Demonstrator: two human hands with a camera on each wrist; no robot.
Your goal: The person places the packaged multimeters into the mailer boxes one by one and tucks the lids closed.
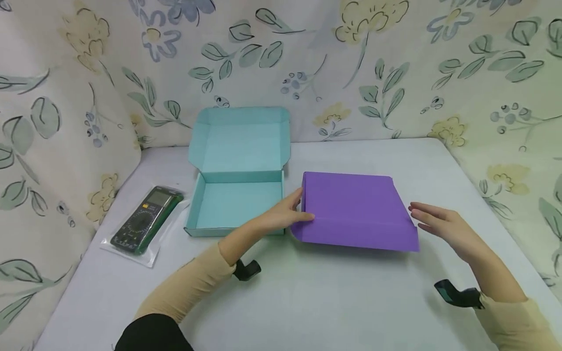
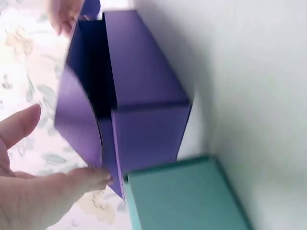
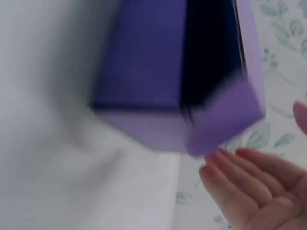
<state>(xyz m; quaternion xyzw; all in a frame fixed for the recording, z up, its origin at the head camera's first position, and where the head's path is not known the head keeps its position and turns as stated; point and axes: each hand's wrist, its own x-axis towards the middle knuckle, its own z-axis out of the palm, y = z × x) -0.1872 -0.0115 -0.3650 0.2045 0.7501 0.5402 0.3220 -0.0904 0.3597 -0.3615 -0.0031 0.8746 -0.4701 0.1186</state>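
Purple box (image 2: 148, 136), lid (image 1: 351, 197) ajar; left hand (image 1: 278, 214) touching lid, fingers (image 2: 88, 178) outstretched; right hand (image 1: 448, 229) just beside, fingers (image 3: 225, 191) extended

On my feed, I had the left arm (image 1: 193, 280) stretched diagonally inward, its left hand (image 1: 283, 212) with the thumb (image 1: 305, 216) spread well apart from the index finger (image 2: 21, 127). I had the right arm (image 1: 496, 273) angled inward too, the right hand (image 1: 452, 231) loose, its fingers (image 3: 240, 179) extended close together and the thumb tip apart from them.
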